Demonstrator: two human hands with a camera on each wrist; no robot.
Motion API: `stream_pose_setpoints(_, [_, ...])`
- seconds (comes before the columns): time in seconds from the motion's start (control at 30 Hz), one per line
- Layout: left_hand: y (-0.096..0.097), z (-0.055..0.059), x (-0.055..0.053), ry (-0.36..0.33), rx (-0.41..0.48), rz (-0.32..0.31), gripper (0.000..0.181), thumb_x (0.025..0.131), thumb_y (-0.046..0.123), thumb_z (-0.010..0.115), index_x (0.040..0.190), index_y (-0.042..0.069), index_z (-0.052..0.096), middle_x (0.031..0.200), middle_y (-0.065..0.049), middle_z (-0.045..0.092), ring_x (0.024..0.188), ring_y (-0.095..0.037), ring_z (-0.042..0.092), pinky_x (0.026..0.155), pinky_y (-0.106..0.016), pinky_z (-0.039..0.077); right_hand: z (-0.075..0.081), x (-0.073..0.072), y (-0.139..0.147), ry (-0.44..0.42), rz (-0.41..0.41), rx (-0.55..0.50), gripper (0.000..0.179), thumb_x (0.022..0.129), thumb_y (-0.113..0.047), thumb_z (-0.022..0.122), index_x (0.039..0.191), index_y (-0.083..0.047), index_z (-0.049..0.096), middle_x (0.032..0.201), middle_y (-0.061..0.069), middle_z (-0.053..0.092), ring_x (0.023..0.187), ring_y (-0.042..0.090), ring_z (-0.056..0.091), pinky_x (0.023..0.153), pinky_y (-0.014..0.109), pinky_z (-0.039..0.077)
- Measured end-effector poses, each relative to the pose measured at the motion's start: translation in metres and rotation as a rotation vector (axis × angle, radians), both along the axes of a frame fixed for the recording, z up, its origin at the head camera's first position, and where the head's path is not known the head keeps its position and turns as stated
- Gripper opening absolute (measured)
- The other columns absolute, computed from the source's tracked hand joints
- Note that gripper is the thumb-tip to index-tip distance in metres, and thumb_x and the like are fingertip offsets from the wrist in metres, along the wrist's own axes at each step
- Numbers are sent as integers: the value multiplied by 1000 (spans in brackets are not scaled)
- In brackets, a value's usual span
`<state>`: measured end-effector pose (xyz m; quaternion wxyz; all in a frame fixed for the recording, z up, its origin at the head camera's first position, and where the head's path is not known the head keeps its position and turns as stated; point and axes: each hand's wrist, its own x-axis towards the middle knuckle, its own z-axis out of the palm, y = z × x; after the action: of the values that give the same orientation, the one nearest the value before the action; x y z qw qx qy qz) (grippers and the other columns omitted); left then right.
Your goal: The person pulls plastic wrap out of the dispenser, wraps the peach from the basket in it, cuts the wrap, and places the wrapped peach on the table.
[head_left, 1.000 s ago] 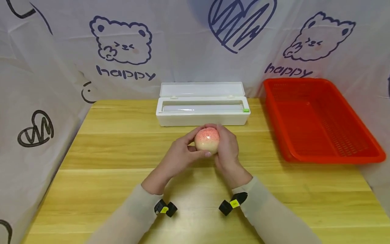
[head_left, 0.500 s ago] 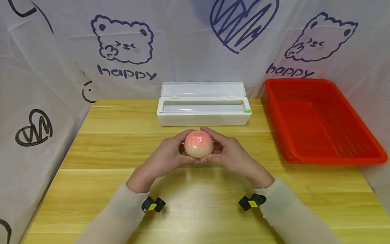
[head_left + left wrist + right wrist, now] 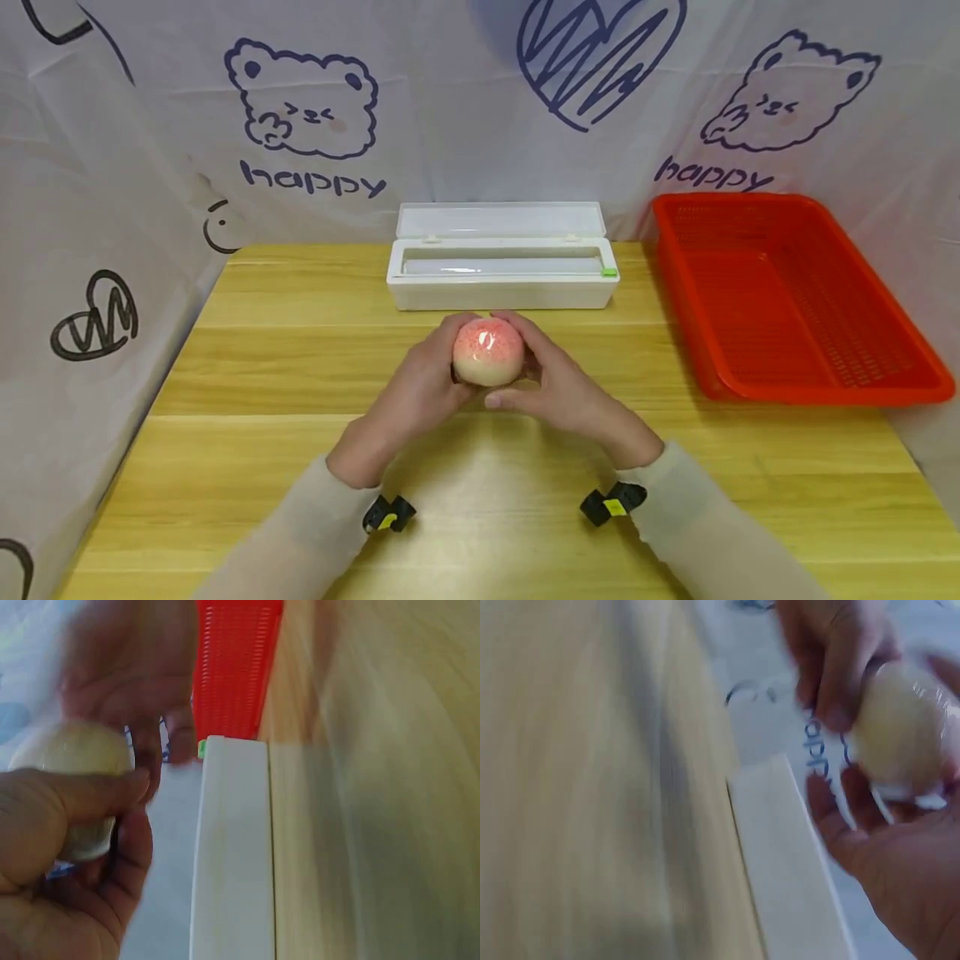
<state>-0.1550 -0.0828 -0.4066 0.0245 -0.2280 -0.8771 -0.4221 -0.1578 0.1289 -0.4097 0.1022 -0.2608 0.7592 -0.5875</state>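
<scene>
A glossy peach [image 3: 487, 352], pink on top and cream below, is held above the table between both hands. My left hand [image 3: 423, 379] grips it from the left; in the left wrist view the thumb lies across the peach [image 3: 86, 754]. Shiny wrinkles like clear film show on the peach [image 3: 904, 727] in the right wrist view. My right hand [image 3: 558, 383] is at the peach's right side, its fingers relaxed and spread around it. Its thumb stands apart from the fruit, pointing left. Whether its hidden fingertips touch the peach I cannot tell.
A long white box [image 3: 502, 293] with its lid raised stands at the table's back, a pale roll [image 3: 502, 266] inside. To the right sits a red plastic basket [image 3: 720, 385]. The wooden table [image 3: 262, 375] ends at a white printed cloth [image 3: 450, 100].
The peach has shifted left and turned in the hands. My left hand has rolled round it, and my right thumb has come away from its front.
</scene>
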Motion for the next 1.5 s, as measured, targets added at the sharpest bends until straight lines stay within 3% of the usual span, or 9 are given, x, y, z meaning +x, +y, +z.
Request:
stream_pose_setpoints(0.1, [6, -3, 1, -65, 13, 8, 78, 85, -8, 80, 152, -1, 39, 146, -21, 53, 134, -33, 55, 115, -50, 46, -2, 2, -12, -221, -86, -237, 55, 111, -32, 54, 157, -7, 37, 157, 10, 42, 139, 22, 46, 110, 22, 44])
stream_pose_setpoints(0.2, [10, -2, 4, -275, 132, -49, 83, 92, -6, 68, 162, 4, 24, 155, -21, 44, 128, -31, 58, 110, -47, 50, -6, 2, -30, -315, -312, -400, 52, 113, -44, 43, 142, -2, 52, 140, 7, 54, 124, 14, 53, 99, 21, 49])
stream_pose_setpoints(0.37, [18, 3, 6, -660, 552, -92, 57, 108, 23, 45, 163, 16, 29, 147, -16, 49, 94, -27, 69, 83, -36, 62, -9, 3, -48, -267, -593, -445, 36, 107, -29, 51, 118, -2, 73, 117, 6, 70, 108, 16, 61, 89, 26, 50])
stream_pose_setpoints(0.5, [33, 3, 4, -672, 648, 130, 55, 111, 52, 36, 141, 10, 55, 105, -12, 64, 62, -19, 66, 56, -31, 59, -9, 5, -57, -219, -657, -457, 35, 103, -28, 55, 107, -2, 78, 106, 6, 76, 102, 20, 66, 86, 29, 53])
stream_pose_setpoints(0.7, [46, -3, 3, -599, 602, 378, 49, 107, 41, 37, 96, 4, 66, 64, -6, 55, 39, -14, 47, 35, -27, 39, -10, 9, -66, -226, -767, -468, 33, 99, -27, 55, 94, -6, 80, 92, 1, 76, 88, 18, 67, 67, 29, 55])
stream_pose_setpoints(0.93, [40, -5, 3, -635, 652, 348, 47, 106, 39, 35, 85, 7, 63, 51, -4, 54, 36, -11, 47, 36, -26, 37, -6, 2, -61, -397, -605, -613, 34, 101, -21, 57, 104, 4, 79, 104, 10, 77, 103, 24, 68, 93, 31, 55])
stream_pose_setpoints(1.23, [36, -10, 3, -681, 678, 336, 47, 106, 34, 36, 79, 7, 64, 47, -3, 52, 35, -11, 47, 34, -25, 36, -10, 0, -63, -413, -674, -556, 35, 100, -21, 54, 94, 2, 80, 96, 8, 77, 100, 23, 68, 89, 31, 55])
stream_pose_setpoints(1.4, [24, -10, -5, -752, 713, 327, 43, 104, 37, 36, 92, 7, 64, 50, -4, 57, 38, -11, 54, 36, -25, 42, -11, -8, -42, -214, -362, -222, 45, 108, -26, 41, 129, -2, 72, 131, 11, 70, 126, 24, 61, 111, 39, 46])
stream_pose_setpoints(1.5, [15, -11, -13, -810, 755, 324, 45, 105, 39, 36, 101, 4, 64, 56, -3, 60, 42, -12, 57, 39, -25, 47, -10, -15, -28, -31, -155, 41, 50, 106, -24, 55, 153, -9, 52, 154, 12, 52, 139, 26, 51, 119, 48, 39])
